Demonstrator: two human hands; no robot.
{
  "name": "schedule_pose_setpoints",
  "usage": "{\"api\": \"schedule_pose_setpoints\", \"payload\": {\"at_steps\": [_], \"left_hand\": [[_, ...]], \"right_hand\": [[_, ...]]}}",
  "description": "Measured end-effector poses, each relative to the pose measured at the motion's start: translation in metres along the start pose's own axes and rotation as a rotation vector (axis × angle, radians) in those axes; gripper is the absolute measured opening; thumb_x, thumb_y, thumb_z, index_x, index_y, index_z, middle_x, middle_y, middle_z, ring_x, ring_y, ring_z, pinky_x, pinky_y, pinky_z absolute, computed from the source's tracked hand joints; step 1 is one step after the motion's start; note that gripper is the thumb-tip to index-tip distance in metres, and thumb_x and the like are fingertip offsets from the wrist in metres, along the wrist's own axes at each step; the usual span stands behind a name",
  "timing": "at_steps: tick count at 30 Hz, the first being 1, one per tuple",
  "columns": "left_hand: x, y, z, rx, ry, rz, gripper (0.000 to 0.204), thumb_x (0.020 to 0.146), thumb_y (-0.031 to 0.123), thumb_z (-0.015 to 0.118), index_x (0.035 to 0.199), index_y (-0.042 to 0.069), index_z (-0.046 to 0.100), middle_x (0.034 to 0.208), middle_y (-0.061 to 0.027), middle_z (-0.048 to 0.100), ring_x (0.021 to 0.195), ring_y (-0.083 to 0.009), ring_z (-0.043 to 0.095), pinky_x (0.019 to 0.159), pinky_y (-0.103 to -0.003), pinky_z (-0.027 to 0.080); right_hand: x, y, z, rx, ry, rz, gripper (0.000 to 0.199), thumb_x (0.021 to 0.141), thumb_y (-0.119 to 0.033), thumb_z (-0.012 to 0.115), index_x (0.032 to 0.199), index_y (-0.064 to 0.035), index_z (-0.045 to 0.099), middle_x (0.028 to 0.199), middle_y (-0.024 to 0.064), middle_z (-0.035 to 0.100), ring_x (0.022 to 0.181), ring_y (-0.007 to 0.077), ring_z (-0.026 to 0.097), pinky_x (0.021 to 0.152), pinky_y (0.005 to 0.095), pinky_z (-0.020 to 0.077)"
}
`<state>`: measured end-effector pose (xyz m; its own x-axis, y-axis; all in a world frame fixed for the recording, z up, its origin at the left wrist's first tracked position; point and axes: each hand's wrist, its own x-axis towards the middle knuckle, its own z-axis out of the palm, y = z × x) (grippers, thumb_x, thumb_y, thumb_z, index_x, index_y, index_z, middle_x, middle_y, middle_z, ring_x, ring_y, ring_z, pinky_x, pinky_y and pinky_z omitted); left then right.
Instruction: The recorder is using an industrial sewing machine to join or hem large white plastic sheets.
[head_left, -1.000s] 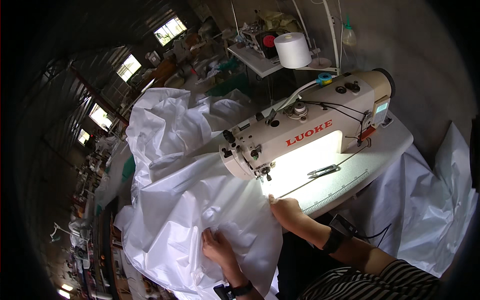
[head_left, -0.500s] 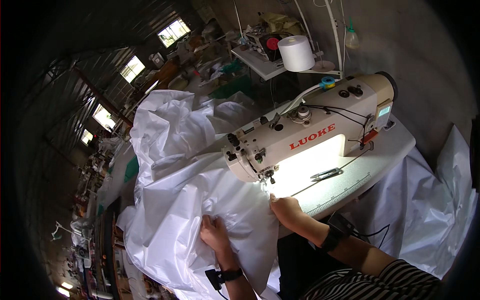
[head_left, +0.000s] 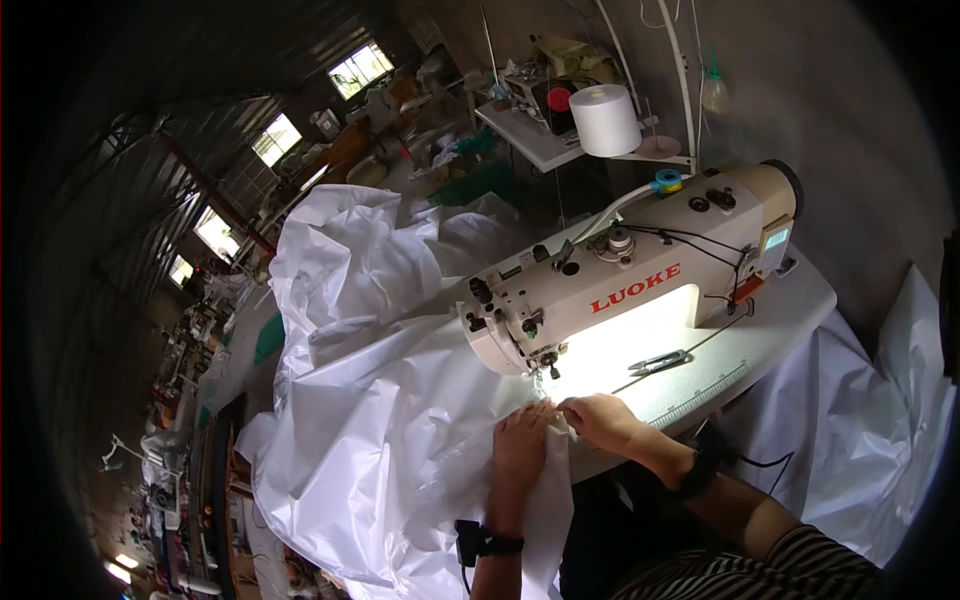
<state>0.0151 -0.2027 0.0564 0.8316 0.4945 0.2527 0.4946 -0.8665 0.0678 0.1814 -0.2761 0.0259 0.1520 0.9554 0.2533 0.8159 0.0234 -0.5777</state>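
A large sheet of shiny white fabric spreads in folds across the left side of the sewing machine, its right edge running just in front of the needle area. My left hand rests on that fabric, fingers bent and pressed together at the edge, gripping it. Close beside it, my right hand pinches the same edge between thumb and finger. Both sets of fingertips nearly meet below the lit presser foot. What lies under the fingertips is hidden.
Small thread snips lie on the machine table, near a printed ruler scale. A white thread cone stands behind the machine. More white fabric hangs at the right. Cluttered benches and bright windows fill the far left.
My left hand has moved right and up across the fabric to join my right hand. The right hand has shifted slightly right and away from the needle. The view has tilted a little.
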Motion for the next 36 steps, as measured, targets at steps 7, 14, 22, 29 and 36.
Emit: {"api": "schedule_pose_setpoints", "payload": {"at_steps": [7, 14, 22, 29, 36], "left_hand": [[-0.002, -0.007, 0.013, -0.099, 0.065, -0.006, 0.038, 0.090, 0.009, 0.049, 0.126, 0.015, 0.061, 0.135, -0.0011, 0.059, 0.124, -0.0223, 0.053, 0.103, -0.040, 0.039], [0.002, -0.007, 0.016, -0.117, 0.052, -0.034, 0.035, 0.091, 0.009, 0.048, 0.123, 0.013, 0.061, 0.134, -0.0018, 0.060, 0.125, -0.0209, 0.054, 0.104, -0.040, 0.040], [-0.001, -0.006, 0.013, -0.139, 0.074, 0.059, 0.032, 0.091, 0.008, 0.049, 0.120, 0.011, 0.062, 0.131, -0.0054, 0.062, 0.119, -0.0266, 0.059, 0.100, -0.040, 0.048], [-0.006, 0.000, 0.008, -0.278, 0.042, -0.034, 0.033, 0.092, 0.005, 0.047, 0.122, 0.010, 0.061, 0.132, -0.0073, 0.061, 0.122, -0.0268, 0.058, 0.100, -0.037, 0.048], [-0.011, 0.003, 0.004, -0.311, 0.022, -0.039, 0.037, 0.092, 0.003, 0.047, 0.126, 0.012, 0.059, 0.136, -0.0058, 0.058, 0.126, -0.0236, 0.055, 0.106, -0.035, 0.044]], "right_hand": [[0.039, 0.030, -0.032, 0.273, 0.201, -0.007, 0.032, 0.102, -0.032, 0.050, 0.102, -0.0052, 0.067, 0.063, 0.0088, 0.065, 0.057, 0.0251, 0.066, 0.057, 0.0365, 0.0517], [0.046, 0.025, -0.029, 0.214, 0.269, 0.095, 0.037, 0.101, -0.037, 0.049, 0.090, -0.0112, 0.073, 0.064, 0.0041, 0.068, 0.056, 0.0218, 0.066, 0.057, 0.0356, 0.0519], [0.046, 0.022, -0.027, 0.223, 0.296, 0.125, 0.038, 0.101, -0.039, 0.049, 0.087, -0.0131, 0.074, 0.062, 0.0028, 0.067, 0.055, 0.0212, 0.066, 0.056, 0.0352, 0.0516], [0.044, 0.022, -0.030, 0.221, 0.277, 0.125, 0.037, 0.101, -0.039, 0.049, 0.090, -0.0127, 0.073, 0.062, 0.0025, 0.067, 0.056, 0.0211, 0.066, 0.056, 0.0350, 0.0516], [0.044, 0.023, -0.030, 0.239, 0.256, 0.115, 0.034, 0.100, -0.037, 0.049, 0.093, -0.0124, 0.072, 0.063, 0.0027, 0.067, 0.057, 0.0205, 0.066, 0.058, 0.0357, 0.0520]]}}
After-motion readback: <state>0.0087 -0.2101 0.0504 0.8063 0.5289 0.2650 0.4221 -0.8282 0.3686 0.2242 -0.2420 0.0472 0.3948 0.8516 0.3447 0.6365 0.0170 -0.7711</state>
